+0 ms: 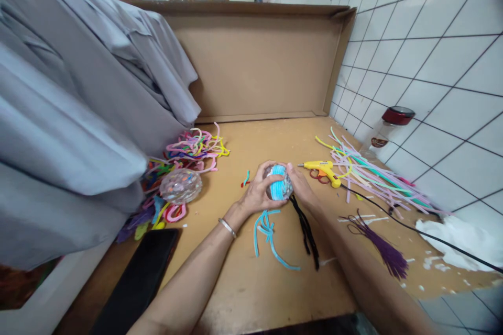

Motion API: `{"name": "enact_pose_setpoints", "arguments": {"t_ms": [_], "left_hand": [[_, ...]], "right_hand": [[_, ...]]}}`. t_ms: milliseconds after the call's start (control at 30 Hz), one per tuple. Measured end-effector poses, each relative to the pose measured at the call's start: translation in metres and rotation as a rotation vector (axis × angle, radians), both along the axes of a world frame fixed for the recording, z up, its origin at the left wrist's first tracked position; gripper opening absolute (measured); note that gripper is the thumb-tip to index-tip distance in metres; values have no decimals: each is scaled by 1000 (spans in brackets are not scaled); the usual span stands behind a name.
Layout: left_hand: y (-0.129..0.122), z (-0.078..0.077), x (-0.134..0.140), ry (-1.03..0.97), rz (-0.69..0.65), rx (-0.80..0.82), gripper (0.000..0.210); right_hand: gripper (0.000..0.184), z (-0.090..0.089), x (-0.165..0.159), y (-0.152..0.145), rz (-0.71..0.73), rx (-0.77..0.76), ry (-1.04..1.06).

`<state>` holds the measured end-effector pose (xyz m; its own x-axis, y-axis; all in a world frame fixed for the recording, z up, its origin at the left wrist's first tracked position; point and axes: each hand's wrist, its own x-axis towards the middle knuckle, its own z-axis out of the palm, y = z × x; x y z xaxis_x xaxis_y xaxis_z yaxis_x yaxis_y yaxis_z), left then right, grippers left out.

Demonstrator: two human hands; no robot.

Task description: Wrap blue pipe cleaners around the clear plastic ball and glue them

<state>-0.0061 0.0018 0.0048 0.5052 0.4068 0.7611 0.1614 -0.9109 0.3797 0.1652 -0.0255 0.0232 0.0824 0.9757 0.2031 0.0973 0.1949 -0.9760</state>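
Between my two hands is a small clear rounded container [288, 187] with blue pipe cleaner strips laid across its face. My left hand [257, 188] wraps round its left side, fingers over the top and thumb below. On the other side my right hand [301, 187] presses against it with closed fingers. Loose blue pipe cleaners [267, 227] lie on the table just below. Black pipe cleaners [304, 227] stretch down from near the container; whether they are joined to it I cannot tell. A yellow glue gun [320, 167] rests right of my right hand.
Left are a pile of coloured pipe cleaners [196, 144], a clear plastic bowl [181, 186] and a black phone-like slab [137, 277]. Right are pale pipe cleaners [365, 172], purple threads [383, 251], a black cord [377, 205] and a red-lidded jar [383, 133]. Cardboard [259, 63] stands behind.
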Motion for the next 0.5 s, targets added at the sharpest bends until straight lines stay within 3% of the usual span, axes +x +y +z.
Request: {"name": "enact_pose_setpoints", "arguments": {"t_ms": [167,367,500], "left_hand": [[1,1,-1,8,36,-4,67],[2,1,-1,1,62,-49,70],[1,-3,-1,-10,69,-37,69]], "right_hand": [[69,11,-3,-6,70,109,-87],[77,23,-6,-13,96,90,-90],[73,15,-6,-12,65,30,41]]}}
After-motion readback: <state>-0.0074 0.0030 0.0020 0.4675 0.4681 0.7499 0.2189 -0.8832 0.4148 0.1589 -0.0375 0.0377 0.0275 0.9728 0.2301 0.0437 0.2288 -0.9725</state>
